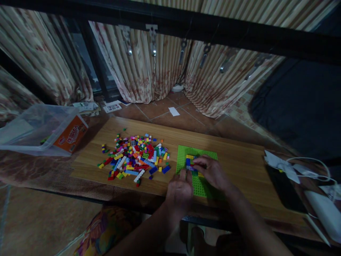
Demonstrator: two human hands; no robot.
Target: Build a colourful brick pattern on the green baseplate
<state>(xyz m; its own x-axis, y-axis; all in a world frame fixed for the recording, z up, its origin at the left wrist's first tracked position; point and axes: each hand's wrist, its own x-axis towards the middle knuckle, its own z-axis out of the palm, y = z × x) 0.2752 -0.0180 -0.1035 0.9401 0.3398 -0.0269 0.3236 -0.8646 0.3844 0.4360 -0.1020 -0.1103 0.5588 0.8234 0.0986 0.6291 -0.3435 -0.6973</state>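
A green studded baseplate [199, 191] lies on the wooden board, carrying a small build of toy bricks [188, 162] in blue, yellow and other colours. My right hand [213, 171] reaches over the build from the right, fingers pinched at a small red brick [193, 164], partly hidden by the fingertips. My left hand [180, 190] rests at the near left edge of the baseplate. Its fingers are curled, with the tips against the near side of the build; what they grip, if anything, is hidden. To the left spreads a pile of loose toy bricks [138, 156] in many colours.
A clear plastic box [39, 129] with an orange label stands left of the wooden board [239, 160]. White cables [314, 174], a dark flat pad [285, 190] and a white device [323, 211] lie at the right. A dark bar [170, 23] with hanging hooks crosses above, before striped curtains.
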